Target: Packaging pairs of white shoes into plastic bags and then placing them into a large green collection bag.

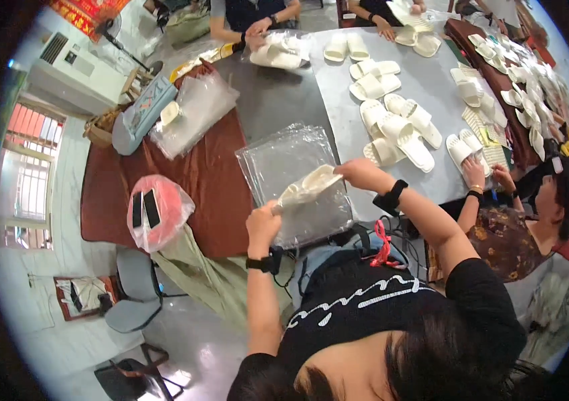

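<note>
My left hand (262, 224) grips the open end of a clear plastic bag that holds a pair of cream slippers (309, 186). My right hand (359, 173) pinches the far end of the same bagged slippers. I hold the bundle just above a stack of clear plastic bags (284, 160) lying on the grey table (277, 100). Each of my wrists wears a black band.
Several pairs of cream slippers (398, 130) lie over the table's right half. A second pile of clear bags (194, 110) rests on the brown cloth (211, 180), near a pink bundle (157, 210). A person at right (531, 220) handles slippers; others work at the far end (257, 20).
</note>
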Demonstrator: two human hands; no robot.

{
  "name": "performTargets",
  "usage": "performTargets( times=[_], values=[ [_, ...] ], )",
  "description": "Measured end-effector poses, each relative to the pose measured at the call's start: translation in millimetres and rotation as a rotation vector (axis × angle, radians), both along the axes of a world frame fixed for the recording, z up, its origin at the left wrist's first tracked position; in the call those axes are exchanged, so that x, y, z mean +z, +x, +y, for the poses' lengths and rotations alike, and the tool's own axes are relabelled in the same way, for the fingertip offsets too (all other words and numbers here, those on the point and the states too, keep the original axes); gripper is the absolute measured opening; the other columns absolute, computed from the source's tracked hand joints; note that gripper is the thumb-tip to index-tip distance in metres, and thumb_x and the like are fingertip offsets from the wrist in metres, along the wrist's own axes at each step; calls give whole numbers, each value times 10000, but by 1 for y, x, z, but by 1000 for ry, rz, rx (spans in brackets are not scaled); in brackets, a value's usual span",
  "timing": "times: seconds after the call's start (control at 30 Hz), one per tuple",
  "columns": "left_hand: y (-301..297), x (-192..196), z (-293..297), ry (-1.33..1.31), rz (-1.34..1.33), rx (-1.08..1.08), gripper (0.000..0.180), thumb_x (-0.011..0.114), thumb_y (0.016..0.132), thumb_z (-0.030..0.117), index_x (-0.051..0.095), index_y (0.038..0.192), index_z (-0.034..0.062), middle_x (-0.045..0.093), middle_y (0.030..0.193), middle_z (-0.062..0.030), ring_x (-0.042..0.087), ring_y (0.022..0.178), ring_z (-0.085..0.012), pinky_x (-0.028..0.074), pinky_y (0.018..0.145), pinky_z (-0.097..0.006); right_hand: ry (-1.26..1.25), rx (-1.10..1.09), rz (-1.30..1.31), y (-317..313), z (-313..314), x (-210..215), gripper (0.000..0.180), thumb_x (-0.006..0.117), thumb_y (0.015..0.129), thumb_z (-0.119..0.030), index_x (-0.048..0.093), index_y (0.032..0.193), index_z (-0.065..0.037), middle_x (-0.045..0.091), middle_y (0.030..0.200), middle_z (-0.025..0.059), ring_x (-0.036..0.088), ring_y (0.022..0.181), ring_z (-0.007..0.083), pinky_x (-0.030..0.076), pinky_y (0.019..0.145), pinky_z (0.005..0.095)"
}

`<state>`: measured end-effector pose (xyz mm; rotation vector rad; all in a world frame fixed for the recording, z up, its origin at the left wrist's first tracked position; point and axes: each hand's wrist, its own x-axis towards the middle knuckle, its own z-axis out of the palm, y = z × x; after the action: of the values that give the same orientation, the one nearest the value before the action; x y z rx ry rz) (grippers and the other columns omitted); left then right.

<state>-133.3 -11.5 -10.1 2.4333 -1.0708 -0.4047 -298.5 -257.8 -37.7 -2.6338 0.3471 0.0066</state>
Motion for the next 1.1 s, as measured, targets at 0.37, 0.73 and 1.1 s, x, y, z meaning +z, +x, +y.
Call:
performTargets(
  times=[0.37,0.73,1.1],
  values=[
    [-26,6,7,-112,-67,-28,294,502,664,131,610,937,149,604,747,-146,580,716,-328,455,613,-435,65,286,-148,24,52,41,436,552,700,-90,515,1129,-158,600,969,99,564,891,300,462,764,367],
    [-78,-59,124,-36,-47,509,652,638,727,319,349,1281,132,298,1324,-194,320,1194,-361,264,974,-461,-11,256,-30,52,0,14,232,435,759,15,598,921,-14,603,867,197,593,803,318,454,693,360],
    [-25,-203,361,429,488,1006,749,581,746,377,222,1335,86,230,1380,-163,274,1246,-323,295,971,-482,366,23,-108,105,92,108,245,482,780,34,629,969,-19,643,896,120,587,859,138,438,765,271]
  ],
)
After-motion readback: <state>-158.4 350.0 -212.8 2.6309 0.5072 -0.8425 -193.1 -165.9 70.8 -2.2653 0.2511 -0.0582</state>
